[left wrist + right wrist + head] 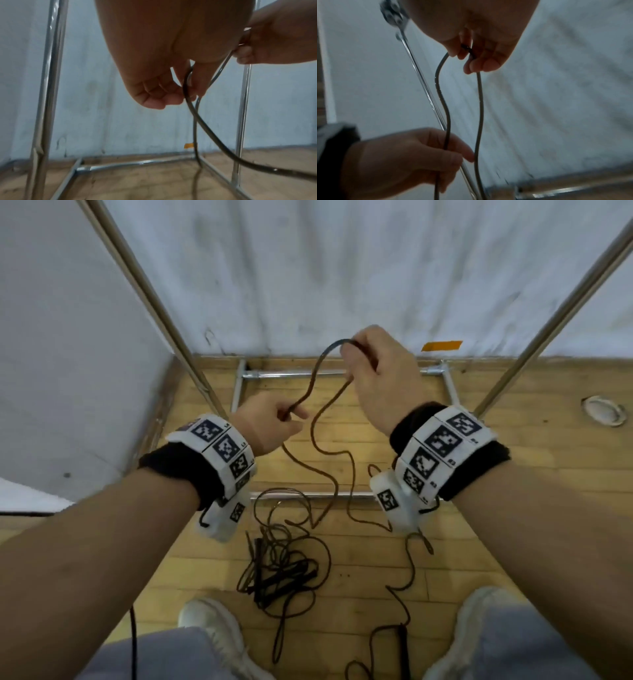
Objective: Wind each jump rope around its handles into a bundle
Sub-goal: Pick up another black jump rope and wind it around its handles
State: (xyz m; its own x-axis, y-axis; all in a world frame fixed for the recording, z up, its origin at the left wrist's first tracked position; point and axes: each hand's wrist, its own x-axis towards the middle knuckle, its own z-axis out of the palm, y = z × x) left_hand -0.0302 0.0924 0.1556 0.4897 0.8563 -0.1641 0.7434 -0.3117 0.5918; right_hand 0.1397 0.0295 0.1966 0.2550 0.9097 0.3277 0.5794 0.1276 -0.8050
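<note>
Your left hand (270,424) and right hand (380,371) each pinch the rope (310,378), its slack trailing to the floor (513,491); it looks limp and springy (grip near the handles (284,577)).

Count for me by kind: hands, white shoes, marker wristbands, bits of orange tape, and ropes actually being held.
Hands: 2, left hand, right hand
White shoes: 2, left shoe, right shoe
Marker wristbands: 2, left wristband, right wristband
Orange tape: 1
Held rope: 1
Total: 8
</note>
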